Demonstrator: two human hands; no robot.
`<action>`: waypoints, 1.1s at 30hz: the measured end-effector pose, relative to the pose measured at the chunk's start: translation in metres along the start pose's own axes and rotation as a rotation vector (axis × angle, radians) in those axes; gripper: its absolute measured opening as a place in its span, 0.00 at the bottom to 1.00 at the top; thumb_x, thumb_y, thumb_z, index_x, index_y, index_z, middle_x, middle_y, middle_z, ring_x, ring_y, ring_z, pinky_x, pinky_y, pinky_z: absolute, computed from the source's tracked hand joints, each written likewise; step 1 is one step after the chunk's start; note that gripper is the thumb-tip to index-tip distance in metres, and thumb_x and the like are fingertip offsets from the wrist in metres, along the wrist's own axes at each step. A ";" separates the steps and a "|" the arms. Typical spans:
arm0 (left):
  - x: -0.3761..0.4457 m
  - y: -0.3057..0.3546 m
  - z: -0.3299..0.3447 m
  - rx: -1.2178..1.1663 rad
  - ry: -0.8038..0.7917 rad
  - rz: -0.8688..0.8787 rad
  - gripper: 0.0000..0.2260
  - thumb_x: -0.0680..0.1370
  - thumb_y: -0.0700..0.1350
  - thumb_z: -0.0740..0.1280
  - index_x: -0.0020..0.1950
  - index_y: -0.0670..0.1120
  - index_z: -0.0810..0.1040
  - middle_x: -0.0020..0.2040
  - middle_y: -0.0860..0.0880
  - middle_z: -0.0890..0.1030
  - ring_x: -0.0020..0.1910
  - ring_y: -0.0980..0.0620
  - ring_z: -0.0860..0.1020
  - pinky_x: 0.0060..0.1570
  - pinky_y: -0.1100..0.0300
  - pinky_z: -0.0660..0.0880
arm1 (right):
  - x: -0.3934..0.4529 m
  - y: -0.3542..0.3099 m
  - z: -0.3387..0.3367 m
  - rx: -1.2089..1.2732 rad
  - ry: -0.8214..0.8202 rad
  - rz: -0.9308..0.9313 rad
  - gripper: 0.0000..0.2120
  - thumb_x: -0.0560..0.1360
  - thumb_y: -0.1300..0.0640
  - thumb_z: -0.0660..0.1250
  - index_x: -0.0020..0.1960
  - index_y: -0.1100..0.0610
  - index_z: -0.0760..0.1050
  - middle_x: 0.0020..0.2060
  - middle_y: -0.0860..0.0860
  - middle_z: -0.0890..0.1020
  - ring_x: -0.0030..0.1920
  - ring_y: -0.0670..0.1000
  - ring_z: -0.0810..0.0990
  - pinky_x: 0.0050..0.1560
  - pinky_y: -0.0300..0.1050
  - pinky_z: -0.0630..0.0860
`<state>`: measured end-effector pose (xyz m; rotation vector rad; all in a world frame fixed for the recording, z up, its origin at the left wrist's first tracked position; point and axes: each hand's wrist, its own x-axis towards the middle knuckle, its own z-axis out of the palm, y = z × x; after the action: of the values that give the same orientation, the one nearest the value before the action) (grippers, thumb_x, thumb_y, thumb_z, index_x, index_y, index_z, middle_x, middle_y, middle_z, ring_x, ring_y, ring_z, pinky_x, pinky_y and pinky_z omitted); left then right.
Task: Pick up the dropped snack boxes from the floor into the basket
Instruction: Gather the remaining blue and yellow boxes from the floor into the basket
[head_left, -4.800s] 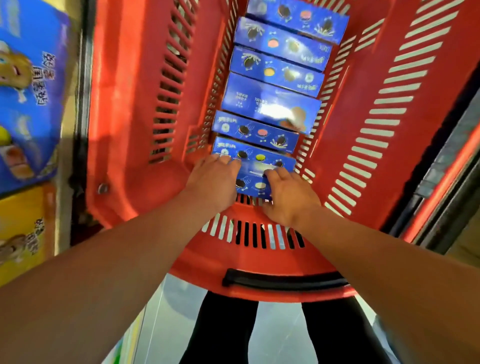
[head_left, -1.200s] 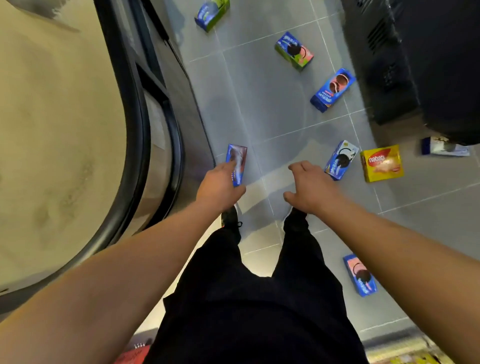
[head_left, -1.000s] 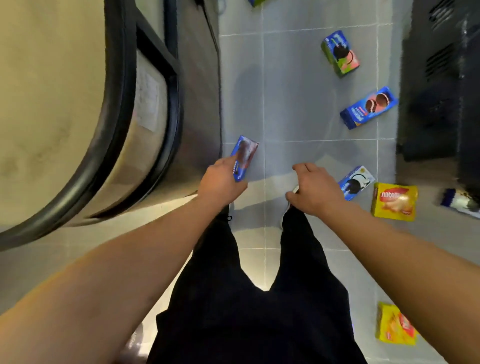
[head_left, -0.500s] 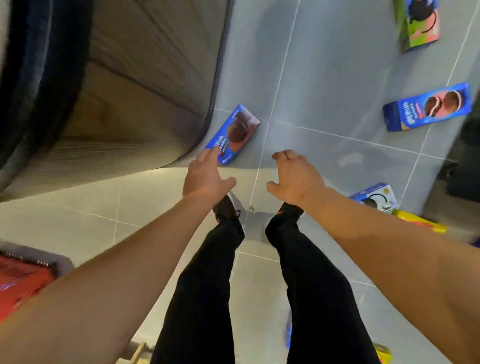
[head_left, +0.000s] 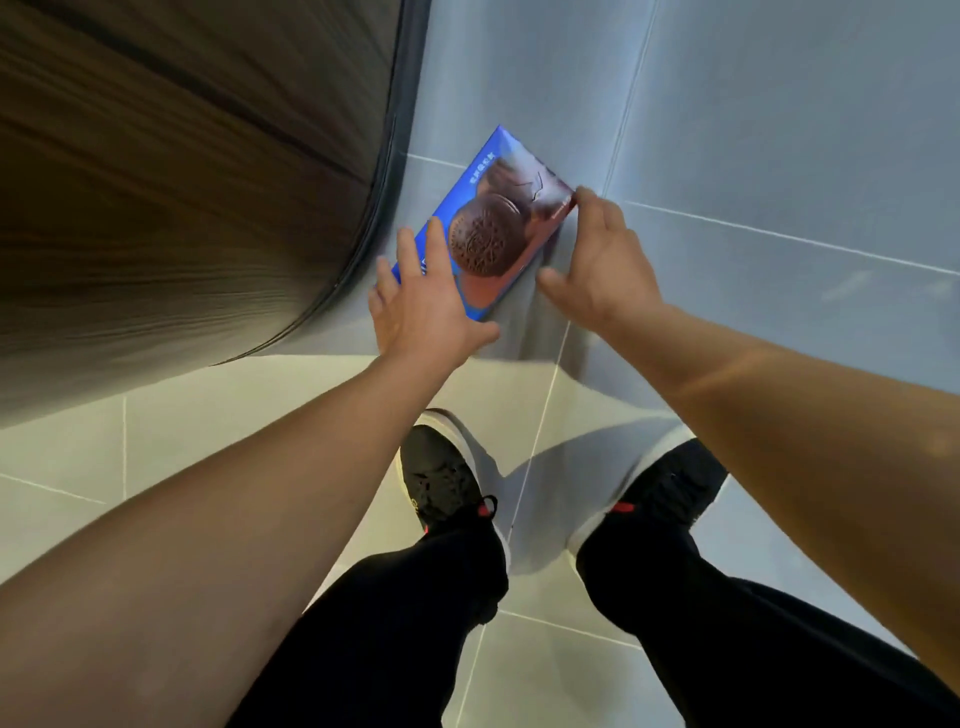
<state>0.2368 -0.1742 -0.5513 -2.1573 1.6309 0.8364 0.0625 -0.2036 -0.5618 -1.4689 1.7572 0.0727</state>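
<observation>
a: what takes up most of your view?

b: the grey tiled floor, with a big curved wood-grain fixture filling your upper left, its dark edge running down to the tiles. your legs in black trousers come up from the bottom, ending in black shoes planted on the floor.

a: and the snack box?

b: the blue cookie box lies on the floor just beside the fixture's base, ahead of your shoes, a large chocolate cookie printed on its face.

a: your hands?

b: your left hand lies across the box's near corner, fingers spread and straight, touching its face. your right hand is at the box's right edge, fingers bent down along that side, fingertips at the far corner. i can't tell whether it actually grips the box.
</observation>
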 end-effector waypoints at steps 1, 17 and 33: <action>0.010 -0.002 0.010 0.013 0.006 -0.037 0.57 0.61 0.60 0.77 0.78 0.53 0.42 0.79 0.46 0.48 0.76 0.38 0.54 0.71 0.43 0.56 | 0.013 0.003 0.009 0.042 0.003 0.003 0.41 0.72 0.50 0.68 0.78 0.56 0.51 0.74 0.55 0.63 0.68 0.61 0.69 0.62 0.51 0.69; -0.124 0.022 -0.114 0.220 0.048 0.248 0.52 0.58 0.53 0.76 0.77 0.52 0.51 0.68 0.47 0.64 0.63 0.41 0.67 0.66 0.42 0.61 | -0.139 -0.009 -0.104 0.144 0.016 0.046 0.24 0.65 0.48 0.70 0.58 0.55 0.71 0.54 0.54 0.75 0.54 0.55 0.76 0.52 0.51 0.76; -0.400 0.021 -0.405 0.304 0.090 0.523 0.49 0.61 0.57 0.73 0.77 0.54 0.50 0.68 0.49 0.64 0.65 0.42 0.66 0.69 0.42 0.59 | -0.431 -0.173 -0.337 -0.346 0.122 -0.268 0.55 0.62 0.46 0.77 0.79 0.55 0.50 0.77 0.57 0.55 0.73 0.62 0.61 0.71 0.54 0.61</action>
<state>0.2509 -0.1028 0.0134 -1.6039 2.2486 0.5710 0.0150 -0.0927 -0.0008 -1.9860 1.6848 0.1568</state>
